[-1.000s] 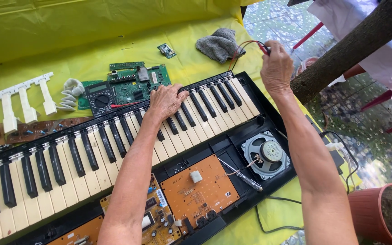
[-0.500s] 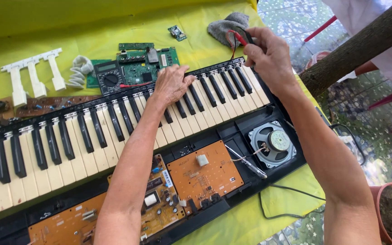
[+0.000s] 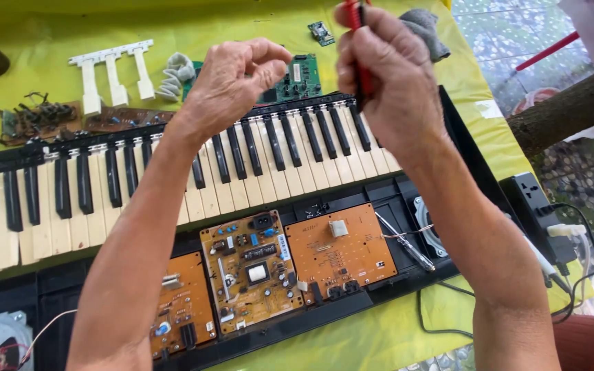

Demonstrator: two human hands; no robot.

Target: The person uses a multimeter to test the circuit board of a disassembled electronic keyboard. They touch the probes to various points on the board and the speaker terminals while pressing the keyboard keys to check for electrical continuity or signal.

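Standing upright in right hand (image 3: 390,82): red tool (image 3: 359,41)

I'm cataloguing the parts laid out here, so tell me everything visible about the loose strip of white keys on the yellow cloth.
The strip of white keys lies flat on the yellow cloth, behind the opened keyboard and apart from it. It looks like one moulded piece of off-white plastic: a thin crossbar with three long keys running from it toward the keyboard, gaps between them. Neither hand touches it; the left hand hovers to its right. A coiled pale ribbon cable sits right beside it, and a brown circuit strip lies just in front.
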